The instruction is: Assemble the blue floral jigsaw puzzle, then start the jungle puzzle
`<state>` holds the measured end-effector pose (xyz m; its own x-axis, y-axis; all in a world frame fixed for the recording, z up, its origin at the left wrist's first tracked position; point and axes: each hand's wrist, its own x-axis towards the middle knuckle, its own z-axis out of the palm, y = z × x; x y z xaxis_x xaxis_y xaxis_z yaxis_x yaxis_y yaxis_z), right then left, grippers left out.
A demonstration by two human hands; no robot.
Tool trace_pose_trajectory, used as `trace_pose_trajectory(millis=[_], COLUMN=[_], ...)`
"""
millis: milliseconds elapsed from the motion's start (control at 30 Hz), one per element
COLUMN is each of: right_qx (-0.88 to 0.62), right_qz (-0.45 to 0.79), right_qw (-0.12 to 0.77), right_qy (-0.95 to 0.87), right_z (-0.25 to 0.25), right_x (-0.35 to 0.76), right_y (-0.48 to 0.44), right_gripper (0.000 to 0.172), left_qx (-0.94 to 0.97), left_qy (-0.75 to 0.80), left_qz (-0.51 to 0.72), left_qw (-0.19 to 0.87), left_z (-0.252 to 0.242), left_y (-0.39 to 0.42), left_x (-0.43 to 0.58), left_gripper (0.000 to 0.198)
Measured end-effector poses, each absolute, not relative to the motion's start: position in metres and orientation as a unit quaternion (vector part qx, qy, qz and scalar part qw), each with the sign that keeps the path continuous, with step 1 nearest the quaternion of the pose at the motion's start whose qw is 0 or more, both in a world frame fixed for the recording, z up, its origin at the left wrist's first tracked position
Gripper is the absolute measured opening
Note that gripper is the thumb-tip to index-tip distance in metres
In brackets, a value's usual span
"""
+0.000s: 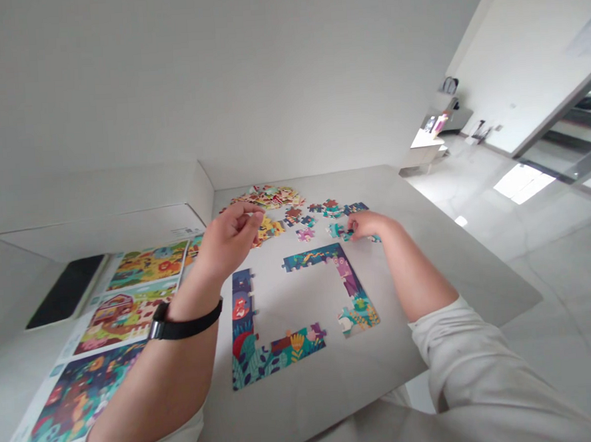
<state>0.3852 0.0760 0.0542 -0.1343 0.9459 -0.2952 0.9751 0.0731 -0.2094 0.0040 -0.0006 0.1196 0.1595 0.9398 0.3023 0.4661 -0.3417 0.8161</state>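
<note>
My right hand (pixel 368 224) has its fingertips closed on a dark teal puzzle piece (pixel 347 236) at the right of the loose pieces. Beside it lies another teal piece (pixel 335 230). My left hand (pixel 234 237), a black band on its wrist, hovers in a loose fist near some yellow pieces (pixel 270 228); nothing shows between its fingers. Between my arms lies a partly joined puzzle border (pixel 241 311), with gaps at its upper left and lower right. Its right side (pixel 349 281) carries purple and green shapes. A pink piece (pixel 306 234) rests above the border.
A heap of mixed puzzle pieces (pixel 274 196) sits at the back by the wall. On the left are a picture sheet (pixel 126 318), a dark-screened phone (pixel 67 291) and a white box (pixel 105 226). The table's right edge (pixel 469 237) drops to a shiny floor.
</note>
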Motion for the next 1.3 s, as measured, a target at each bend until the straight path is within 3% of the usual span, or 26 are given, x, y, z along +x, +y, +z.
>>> trace_pose_trajectory(millis=[233,333,433,500,600,767,933,1200,1300], right_qx=[0.671,0.702,0.724,0.728,0.73,0.682,0.709,0.725,0.716], right_qz=[-0.188,-0.144,-0.043,-0.003,-0.014,-0.053,-0.062,-0.065,-0.073], right_qw=[0.111,0.027,-0.106,-0.139,-0.124,-0.106,-0.094,-0.112,-0.113], right_qy=[0.709,0.697,0.68,0.672,0.672,0.722,0.696,0.677,0.685], right_z=[0.056,0.054,0.042,0.031,0.018,0.017,0.019,0.014,0.016], right_x=[0.41,0.412,0.396,0.38,0.363,0.362,0.367,0.374,0.376], right_y=[0.079,0.082,0.086,0.09,0.094,0.095,0.095,0.1,0.1], right_gripper=[0.019,0.017,0.033,0.043,0.05,0.046,0.058,0.034,0.036], left_qx=[0.713,0.714,0.714,0.715,0.718,0.724,0.732,0.742,0.744], left_qy=[0.493,0.49,0.493,0.496,0.501,0.503,0.496,0.498,0.499], left_qz=[0.416,0.417,0.411,0.403,0.391,0.385,0.378,0.368,0.363], left_qw=[0.274,0.276,0.279,0.282,0.286,0.272,0.273,0.258,0.257], left_z=[0.122,0.121,0.121,0.121,0.12,0.116,0.111,0.109,0.111], left_y=[-0.003,-0.002,-0.003,-0.004,-0.006,-0.005,-0.003,-0.002,-0.003], left_x=[0.0,-0.001,0.002,0.005,0.009,0.011,0.01,0.013,0.014], left_gripper=[0.036,0.036,0.037,0.038,0.038,0.039,0.038,0.036,0.036])
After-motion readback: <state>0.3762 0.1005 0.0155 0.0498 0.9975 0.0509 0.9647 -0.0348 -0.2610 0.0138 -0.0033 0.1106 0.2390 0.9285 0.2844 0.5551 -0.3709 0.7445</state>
